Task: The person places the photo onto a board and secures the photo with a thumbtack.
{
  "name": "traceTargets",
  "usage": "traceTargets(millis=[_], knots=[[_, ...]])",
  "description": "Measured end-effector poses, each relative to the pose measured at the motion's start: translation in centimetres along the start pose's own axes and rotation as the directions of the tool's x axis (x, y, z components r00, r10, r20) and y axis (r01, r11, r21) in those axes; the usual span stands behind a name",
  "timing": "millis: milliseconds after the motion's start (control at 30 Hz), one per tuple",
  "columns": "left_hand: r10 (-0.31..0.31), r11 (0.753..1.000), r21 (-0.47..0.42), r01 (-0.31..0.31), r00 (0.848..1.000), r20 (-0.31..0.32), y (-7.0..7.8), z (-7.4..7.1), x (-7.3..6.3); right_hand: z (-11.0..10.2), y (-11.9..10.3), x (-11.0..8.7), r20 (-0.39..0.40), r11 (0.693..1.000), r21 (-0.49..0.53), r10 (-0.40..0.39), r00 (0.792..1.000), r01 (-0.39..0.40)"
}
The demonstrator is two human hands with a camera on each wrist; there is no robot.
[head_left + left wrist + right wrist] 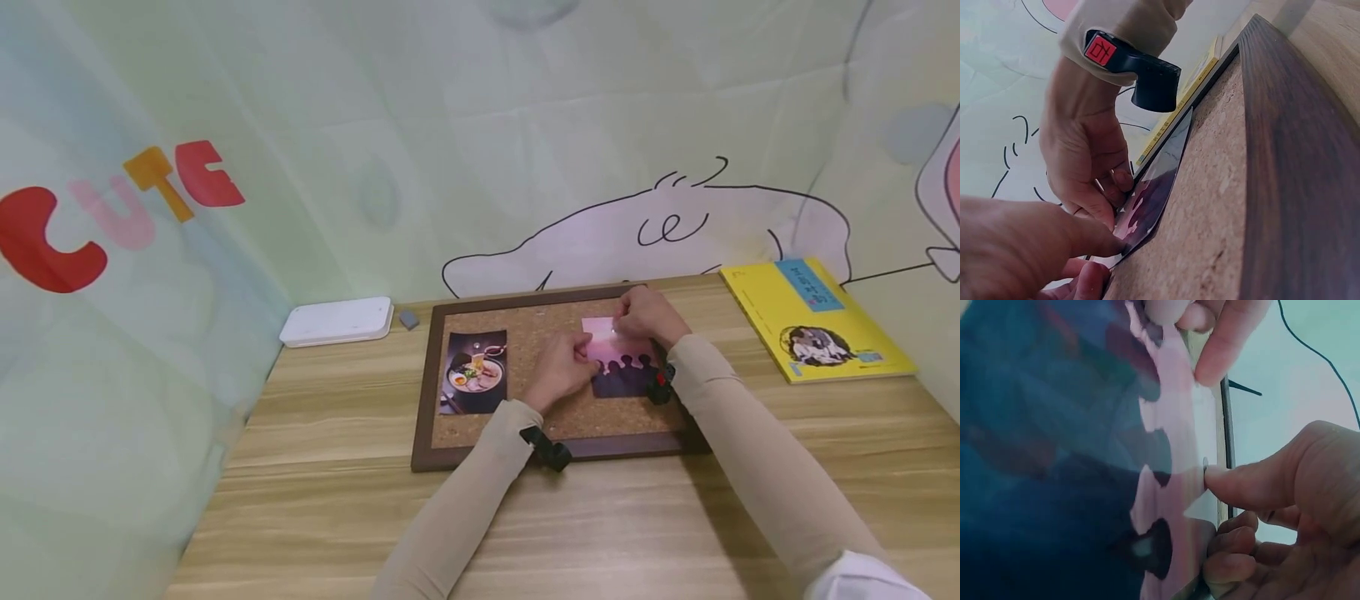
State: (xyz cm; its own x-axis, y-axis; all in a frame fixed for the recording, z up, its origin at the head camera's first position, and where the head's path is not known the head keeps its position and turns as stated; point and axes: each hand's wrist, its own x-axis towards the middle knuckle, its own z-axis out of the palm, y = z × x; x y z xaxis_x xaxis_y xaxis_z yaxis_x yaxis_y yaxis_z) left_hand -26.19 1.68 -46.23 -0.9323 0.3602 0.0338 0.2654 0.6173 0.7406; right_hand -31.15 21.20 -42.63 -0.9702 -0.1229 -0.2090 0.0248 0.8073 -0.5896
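A pink and dark photo (626, 379) with silhouetted heads lies on the right half of a brown-framed corkboard (551, 421). At its left edge my left hand (561, 367) pinches the photo between thumb and fingers. My right hand (649, 315) is at the photo's upper part, its fingers curled. In the right wrist view its thumb tip touches a small thumbtack (1205, 464) on the pale strip of the photo. The photo's lower edge stands slightly off the cork in the left wrist view. A ramen photo (474, 379) sits on the board's left half, a tack near its top.
A white flat case (337, 322) and a small grey block (408, 320) lie behind the board on the left. To the right is a yellow book (817, 325). A printed curtain (375, 167) hangs behind the wooden table (322, 500).
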Motion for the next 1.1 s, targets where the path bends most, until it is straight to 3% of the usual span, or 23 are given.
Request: traceTargets(millis=[400, 600, 700, 867, 933, 1000, 1100], knots=[[0.020, 1.000, 0.004, -0.020, 1.000, -0.001, 0.2, -0.1, -0.1, 0.2, 0.4, 0.0, -0.030, 0.999, -0.033, -0.044, 0.999, 0.044], [-0.003, 1.000, -0.002, 0.003, 1.000, 0.018, 0.4, -0.3, 0.1, 0.9, 1.0, -0.4, -0.056, 0.985, -0.096, -0.149, 0.987, 0.143], [0.000, 1.000, -0.017, 0.001, 1.000, 0.023, 0.7, -0.8, 0.0, 0.9, 1.1, -0.7, -0.054, 0.974, -0.125, -0.195, 0.979, 0.187], [0.007, 0.995, -0.103, -0.004, 1.000, 0.029, 0.8, -2.2, -0.7, 0.5, 1.1, -1.2, -0.008, 0.973, -0.106, -0.207, 0.978, 0.205], [0.014, 0.994, -0.109, -0.012, 1.000, 0.018, 0.7, -3.0, -1.1, 0.4, 1.2, -1.5, 0.000, 0.957, -0.129, -0.263, 0.965, 0.261], [0.039, 0.998, -0.047, -0.039, 0.999, -0.001, 0.6, -3.9, -1.5, 0.3, 1.5, -1.8, 0.005, 0.931, -0.171, -0.325, 0.946, 0.321], [0.083, 0.982, 0.172, -0.077, 0.996, -0.027, 0.4, -5.3, -2.1, 0.2, 1.8, -2.5, 0.014, 0.888, -0.245, -0.398, 0.917, 0.389]])
